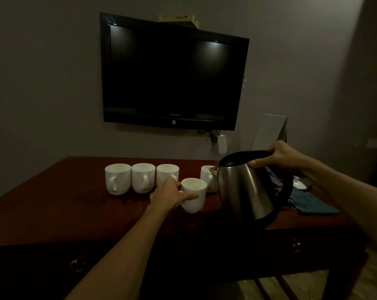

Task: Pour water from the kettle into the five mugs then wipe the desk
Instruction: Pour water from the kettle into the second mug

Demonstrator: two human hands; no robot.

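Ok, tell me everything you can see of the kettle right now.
The kettle has a brushed-metal body, black lid, black handle and dark base. The right hand grips the top of its handle. It is tilted, spout toward the mugs, over the desk, right of the mug the left hand holds. No water stream shows.

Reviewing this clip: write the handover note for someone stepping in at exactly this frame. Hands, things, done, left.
Left hand grips the front mug, pulled out of the row.
Right hand holds the kettle by its handle, lifted and tilted, spout over the far-right mug.
Three more mugs stand in a row on the desk; a teal cloth lies to the right.
Done: cannot tell which mugs hold water.
Left: finish pouring, then wipe the desk.
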